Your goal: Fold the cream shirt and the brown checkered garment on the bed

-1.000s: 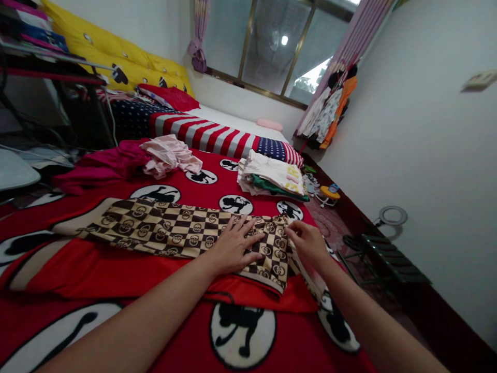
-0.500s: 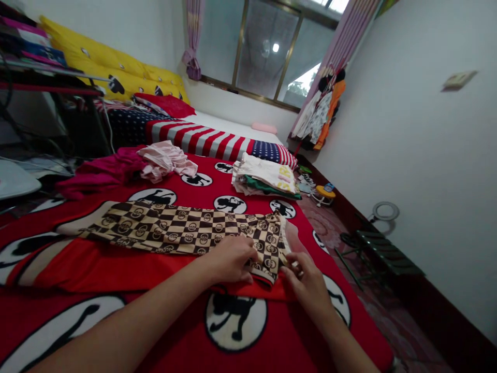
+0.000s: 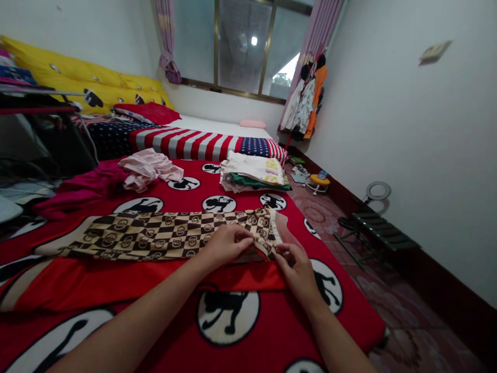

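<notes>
A brown-and-beige checkered garment (image 3: 155,235) is laid out lengthwise on the red blanket, over a bright red cloth (image 3: 104,282). My left hand (image 3: 229,243) pinches the near edge of the checkered garment close to its right end. Just to the right, my right hand (image 3: 297,267) grips the corner of that same edge, beside the pale band at the garment's end. Between my hands the edge is raised and turned back, with its dark-and-red border showing. Part of the fabric is hidden behind my fingers.
Beyond the garment lie a folded clothes stack (image 3: 254,171), a crumpled pink cloth (image 3: 149,168) and a magenta cloth (image 3: 83,189). The red blanket (image 3: 283,331) ends at the right above the tiled floor. A dark green folding stool (image 3: 384,230) stands by the wall.
The near right corner of the checkered garment has been lifted and folded back, away from me. Both hands moved with it. The view has shifted slightly to the right.
</notes>
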Tool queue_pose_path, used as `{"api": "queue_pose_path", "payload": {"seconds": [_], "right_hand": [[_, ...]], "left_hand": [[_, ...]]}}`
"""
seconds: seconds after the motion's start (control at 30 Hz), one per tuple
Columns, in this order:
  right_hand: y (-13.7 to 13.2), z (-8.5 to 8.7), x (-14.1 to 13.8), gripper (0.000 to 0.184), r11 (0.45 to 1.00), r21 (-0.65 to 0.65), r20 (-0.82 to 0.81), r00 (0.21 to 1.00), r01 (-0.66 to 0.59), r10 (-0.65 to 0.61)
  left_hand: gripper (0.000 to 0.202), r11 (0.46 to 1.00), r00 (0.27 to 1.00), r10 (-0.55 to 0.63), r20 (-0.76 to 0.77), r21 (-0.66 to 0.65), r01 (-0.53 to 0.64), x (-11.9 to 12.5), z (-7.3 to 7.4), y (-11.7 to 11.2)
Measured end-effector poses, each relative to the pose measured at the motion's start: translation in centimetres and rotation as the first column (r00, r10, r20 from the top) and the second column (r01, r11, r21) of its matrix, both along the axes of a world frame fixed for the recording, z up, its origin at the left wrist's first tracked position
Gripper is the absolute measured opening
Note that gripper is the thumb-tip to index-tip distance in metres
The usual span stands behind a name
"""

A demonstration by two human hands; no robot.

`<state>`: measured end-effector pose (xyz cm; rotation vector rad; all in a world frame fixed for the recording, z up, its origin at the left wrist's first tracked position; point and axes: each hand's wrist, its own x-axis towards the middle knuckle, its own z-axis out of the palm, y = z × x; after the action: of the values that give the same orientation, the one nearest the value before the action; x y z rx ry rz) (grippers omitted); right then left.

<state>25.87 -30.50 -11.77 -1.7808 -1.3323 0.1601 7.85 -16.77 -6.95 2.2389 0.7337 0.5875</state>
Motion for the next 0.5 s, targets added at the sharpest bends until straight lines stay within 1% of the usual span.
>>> {"api": "queue_pose_path", "payload": {"seconds": [0.03,0.07,0.1,0.13,0.2,0.23,0.3,0.37,0.4,0.43,0.5], "right_hand": [[-0.1,0.1,0.0,0.014,1.0,0.012,0.028,1.0,0.003,-0.003],[-0.2,0.2,-0.1,0.013,1.0,0.025,0.062,0.998,0.001,-0.003],[-0.3,0.3,-0.1,0.015,0.999,0.035,0.097,0.995,-0.006,0.003],[-0.4,0.4,-0.2,0.018,0.999,0.04,0.129,0.991,-0.02,0.015],[-0.5,0.8,-0.3,0.027,0.997,0.041,0.186,0.981,-0.065,0.057],[-0.5,1.0,-0.4,0.031,0.995,0.038,0.22,0.972,-0.089,0.079],[-0.2,1.4,-0.5,0.038,0.99,0.019,0.292,0.947,-0.143,0.131],[0.3,1.8,-0.5,0.039,0.978,-0.029,0.334,0.92,-0.209,0.206],[0.6,2.0,-0.4,0.037,0.969,-0.056,0.337,0.909,-0.24,0.245],[0.9,2.2,-0.2,0.035,0.961,-0.071,0.328,0.904,-0.267,0.275],[1.3,2.7,0.3,0.031,0.958,-0.04,0.293,0.913,-0.284,0.283]], "left_hand": [[0.025,0.996,0.994,-0.087,-0.064,0.014,0.088,-0.2,0.2,-0.2],[0.026,0.988,0.982,-0.144,-0.12,0.034,0.149,-0.4,0.5,-0.4],[0.026,0.983,0.974,-0.156,-0.165,0.066,0.168,-0.8,0.8,-0.6],[0.025,0.982,0.971,-0.131,-0.201,0.111,0.155,-1.2,1.3,-0.6],[0.023,0.974,0.964,-0.036,-0.264,0.208,0.093,-2.2,2.2,-0.7],[0.024,0.967,0.952,-0.008,-0.307,0.24,0.085,-2.7,2.5,-0.7],[0.028,0.955,0.908,-0.025,-0.419,0.259,0.146,-3.5,2.9,-0.7],[0.029,0.938,0.865,-0.062,-0.498,0.266,0.221,-3.9,2.8,-0.9],[0.026,0.931,0.856,-0.06,-0.513,0.281,0.233,-3.9,2.6,-1.0],[0.025,0.925,0.859,-0.044,-0.509,0.303,0.227,-3.8,2.4,-1.1],[0.029,0.921,0.887,-0.019,-0.462,0.336,0.195,-3.7,2.2,-1.2]]}}
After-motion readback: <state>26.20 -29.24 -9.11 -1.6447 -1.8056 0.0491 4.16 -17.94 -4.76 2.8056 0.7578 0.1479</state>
